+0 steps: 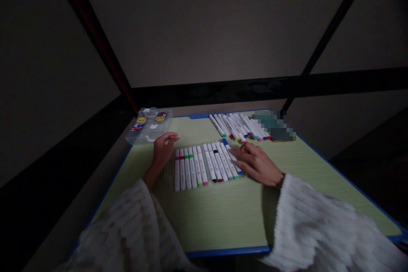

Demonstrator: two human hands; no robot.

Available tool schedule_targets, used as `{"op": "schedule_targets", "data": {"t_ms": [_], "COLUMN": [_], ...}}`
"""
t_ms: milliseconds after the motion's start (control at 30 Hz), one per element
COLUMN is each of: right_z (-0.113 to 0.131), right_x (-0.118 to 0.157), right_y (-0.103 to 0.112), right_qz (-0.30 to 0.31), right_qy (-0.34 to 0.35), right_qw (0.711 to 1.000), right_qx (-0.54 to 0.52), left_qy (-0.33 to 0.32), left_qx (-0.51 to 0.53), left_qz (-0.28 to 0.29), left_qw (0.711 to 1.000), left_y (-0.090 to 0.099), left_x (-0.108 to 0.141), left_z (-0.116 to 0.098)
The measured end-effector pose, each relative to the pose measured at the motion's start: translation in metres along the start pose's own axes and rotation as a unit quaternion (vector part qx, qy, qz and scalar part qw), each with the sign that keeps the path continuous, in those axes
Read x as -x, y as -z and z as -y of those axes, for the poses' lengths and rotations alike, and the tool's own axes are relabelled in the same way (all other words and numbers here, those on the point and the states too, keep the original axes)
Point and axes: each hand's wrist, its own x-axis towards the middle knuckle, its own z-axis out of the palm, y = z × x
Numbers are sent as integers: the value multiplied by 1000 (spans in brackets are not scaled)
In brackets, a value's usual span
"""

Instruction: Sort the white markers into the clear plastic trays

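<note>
White markers with coloured ends lie side by side in a clear plastic tray (pixel 204 155), in two groups. At the right end of the row lies a blue-ended marker (pixel 233 158). My right hand (pixel 258 163) is at that marker, index finger and thumb apart, their tips at its right side; the other fingers are curled. My left hand (pixel 163 151) hovers by the tray's upper left corner, fingers loosely stretched to the right and holding nothing.
Beyond the tray, a loose pile of white markers (pixel 236 127) lies on the pale green table (pixel 216 221) with blue edging. A clear plastic case (pixel 151 125) with bright labels stands at the back left. A blurred green item (pixel 276 125) lies at the back right.
</note>
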Motion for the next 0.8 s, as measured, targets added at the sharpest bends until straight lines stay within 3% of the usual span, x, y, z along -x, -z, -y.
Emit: {"op": "schedule_targets", "data": {"t_ms": [267,800], "right_z": [-2,-7], "right_x": [-2,-1], "right_y": [-5,-7], "right_qz": [32,18], "right_qy": [-19,-6], "right_qw": [999,1000], "right_qx": [11,10], "left_qy": [6,-72], "left_qx": [-30,-57], "left_qz": [145,169], "left_qw": [989,981], "left_y": [-4,-6], "left_x": [0,-1], "left_z": [14,25]}}
